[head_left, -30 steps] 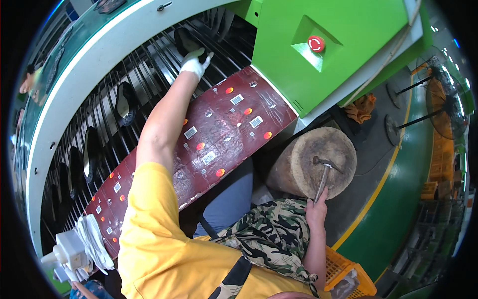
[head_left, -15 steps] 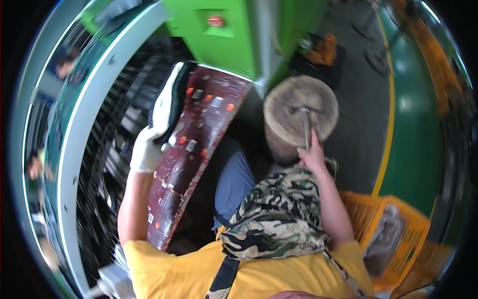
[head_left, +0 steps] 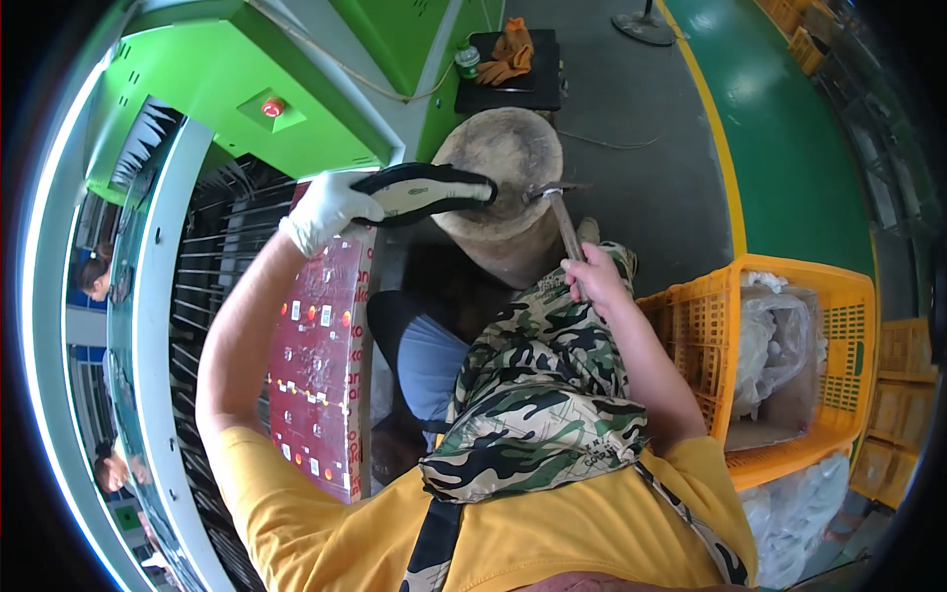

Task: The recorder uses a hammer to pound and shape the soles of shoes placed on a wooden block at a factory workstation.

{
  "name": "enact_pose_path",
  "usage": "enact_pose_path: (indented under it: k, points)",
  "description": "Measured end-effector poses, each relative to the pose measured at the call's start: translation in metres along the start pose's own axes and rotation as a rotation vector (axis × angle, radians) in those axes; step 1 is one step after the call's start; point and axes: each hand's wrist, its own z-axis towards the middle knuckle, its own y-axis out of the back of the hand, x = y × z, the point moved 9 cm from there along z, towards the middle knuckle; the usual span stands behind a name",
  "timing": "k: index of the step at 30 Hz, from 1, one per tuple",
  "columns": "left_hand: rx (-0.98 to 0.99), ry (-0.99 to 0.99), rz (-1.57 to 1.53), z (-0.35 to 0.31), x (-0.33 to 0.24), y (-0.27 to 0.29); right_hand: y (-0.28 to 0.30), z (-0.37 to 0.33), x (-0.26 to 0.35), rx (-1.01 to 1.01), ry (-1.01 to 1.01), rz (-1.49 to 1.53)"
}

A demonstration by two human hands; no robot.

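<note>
My left hand (head_left: 331,209), in a white glove, grips one end of a black shoe upper (head_left: 419,193). Its long pale underside, edged in black, faces up with small green print. The free end reaches over the left part of a round wooden block (head_left: 493,138) with a dark, worn top; contact with it I cannot tell. My bare right hand (head_left: 599,277) is closed round the handle of a hammer (head_left: 565,225). The hammer's head is at the right edge of the block, beside the shoe upper's tip.
A dark red patterned box (head_left: 316,365) stands at my left, against the racks. Green machine housing (head_left: 237,89) with a red button rises ahead. Orange gloves (head_left: 510,54) and a bottle (head_left: 467,61) lie beyond the block. An orange crate (head_left: 691,340) holding plastic bags stands at my right.
My left hand has swung the shoe upper from above the red box rightward to the block. The hammer head has shifted to the block's right edge. The whole view has turned.
</note>
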Motion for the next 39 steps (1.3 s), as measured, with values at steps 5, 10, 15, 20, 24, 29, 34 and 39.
enact_pose_path:
  k: [5, 10, 15, 20, 24, 29, 34, 39]
  points:
    - [-0.191, -0.211, 0.46, 0.051, -0.072, 0.006, 0.003, -0.002, -0.017, -0.057, -0.075, 0.018]
    - [-0.262, -0.376, -0.225, 0.093, -0.059, -0.033, 0.005, 0.0, 0.021, -0.013, 0.016, -0.015]
    - [-0.22, -0.544, -0.544, 0.106, -0.048, -0.051, -0.012, -0.034, 0.179, -0.098, 0.423, -0.321]
    - [-0.217, -0.534, -0.601, 0.112, -0.048, -0.057, -0.064, -0.083, 0.326, -0.083, 0.833, -0.584]
    - [-0.221, -0.538, -0.523, 0.115, -0.058, -0.063, -0.091, -0.058, 0.323, -0.068, 1.057, -1.134]
    - [-0.251, -0.53, -0.475, 0.111, -0.061, -0.058, -0.077, -0.059, 0.334, -0.201, 0.961, -0.801]
    - [-0.271, -0.509, -0.452, 0.124, -0.048, -0.053, -0.104, -0.063, 0.338, -0.064, 0.973, -1.209]
    - [-0.288, -0.528, -0.389, 0.135, -0.045, -0.055, -0.118, -0.066, 0.336, -0.151, 0.965, -1.336]
